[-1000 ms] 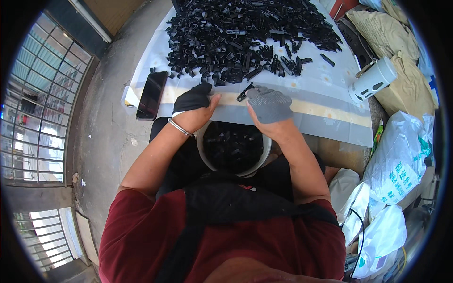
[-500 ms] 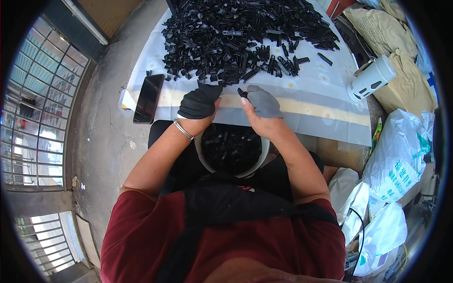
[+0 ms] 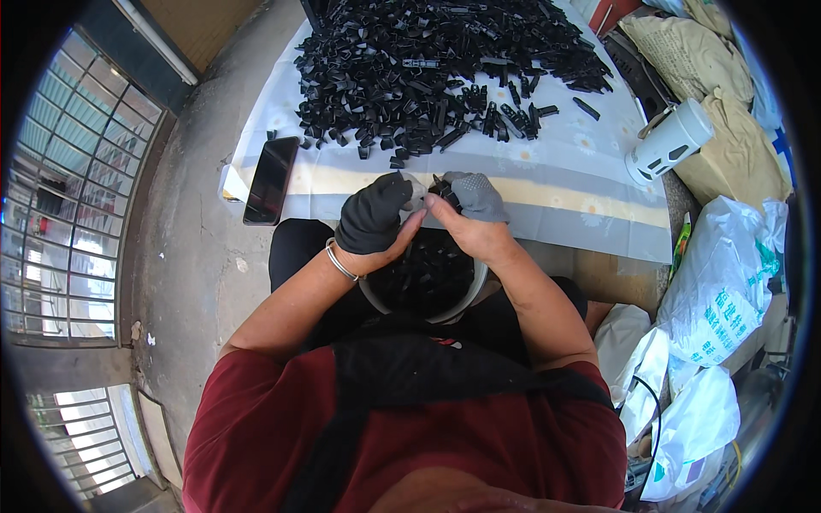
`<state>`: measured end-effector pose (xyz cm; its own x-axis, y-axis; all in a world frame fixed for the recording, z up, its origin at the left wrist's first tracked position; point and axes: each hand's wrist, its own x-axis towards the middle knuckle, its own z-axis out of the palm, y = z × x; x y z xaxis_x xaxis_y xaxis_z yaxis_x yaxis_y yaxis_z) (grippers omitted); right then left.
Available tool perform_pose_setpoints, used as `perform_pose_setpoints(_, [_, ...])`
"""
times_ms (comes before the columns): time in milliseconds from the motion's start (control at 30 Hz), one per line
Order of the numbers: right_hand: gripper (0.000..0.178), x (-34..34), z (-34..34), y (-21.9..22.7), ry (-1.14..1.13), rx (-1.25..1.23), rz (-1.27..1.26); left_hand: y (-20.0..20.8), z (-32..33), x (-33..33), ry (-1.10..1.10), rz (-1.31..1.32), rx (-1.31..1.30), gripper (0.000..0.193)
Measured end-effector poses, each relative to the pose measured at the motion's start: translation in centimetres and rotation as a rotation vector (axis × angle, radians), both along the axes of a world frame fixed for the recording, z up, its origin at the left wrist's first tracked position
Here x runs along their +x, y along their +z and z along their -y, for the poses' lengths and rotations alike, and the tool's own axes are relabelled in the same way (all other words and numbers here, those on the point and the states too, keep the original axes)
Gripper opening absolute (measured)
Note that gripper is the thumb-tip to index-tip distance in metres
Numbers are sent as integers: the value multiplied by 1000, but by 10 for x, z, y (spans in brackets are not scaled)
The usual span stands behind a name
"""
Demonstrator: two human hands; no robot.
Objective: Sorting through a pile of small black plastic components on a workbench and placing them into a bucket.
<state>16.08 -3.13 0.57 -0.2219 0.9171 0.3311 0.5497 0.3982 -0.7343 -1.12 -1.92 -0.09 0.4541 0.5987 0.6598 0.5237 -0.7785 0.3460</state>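
Observation:
Both my hands meet above the near edge of the cloth-covered table. My right hand (image 3: 477, 209), in a grey fingerless-thumb glove, is closed round a small black plastic part (image 3: 442, 190) that sticks up between thumb and fingers. Against it comes my left hand (image 3: 375, 214) in a darker glove, with its fingers curled and thumb pressed in; whatever it pinches is hidden. Below them, between my knees, sits a light round bucket (image 3: 481, 282) holding many black plastic pieces (image 3: 423, 278). Across the table lies a large heap of similar black plastic parts (image 3: 385, 77), some short and curved, others long.
A dark phone (image 3: 271, 181) lies at the table's left edge. On the right stands a white bottle (image 3: 670, 142). Paper sacks (image 3: 727, 154) and plastic bags (image 3: 714, 282) crowd the right side. A barred window (image 3: 73, 197) is at the left.
My left hand has drawn back from the edge of the heap toward me and to the right hand. The right hand has dropped slightly nearer, and the two now touch.

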Motion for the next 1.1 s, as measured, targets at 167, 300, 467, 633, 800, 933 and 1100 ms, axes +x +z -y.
perform_pose_setpoints(167, [31, -6, 6, -14, 7, 185, -62, 17, 4, 7, 72, 557, -1360, 48])
perform_pose_setpoints(300, [28, -3, 9, 8, 10, 193, 117, -5, -5, 3, -41, 789, -1410, 49])
perform_pose_setpoints(467, [24, 12, 14, 3, 43, 237, 266, 5, -9, -6, 11, 442, -1012, 39])
perform_pose_setpoints(633, [25, 6, 18, 13, 6, 245, 450, 17, -9, -7, -1, 186, -933, 43])
perform_pose_setpoints(800, [23, -9, 17, -9, -79, 441, 415, 19, -6, 3, 32, 18, -702, 36])
perform_pose_setpoints(933, [22, -16, 14, -12, -9, 444, 339, 26, 1, -1, 22, -73, -695, 33])
perform_pose_setpoints(1100, [26, -14, 9, -7, 154, 190, 292, 18, 3, -16, 51, -132, -674, 34])
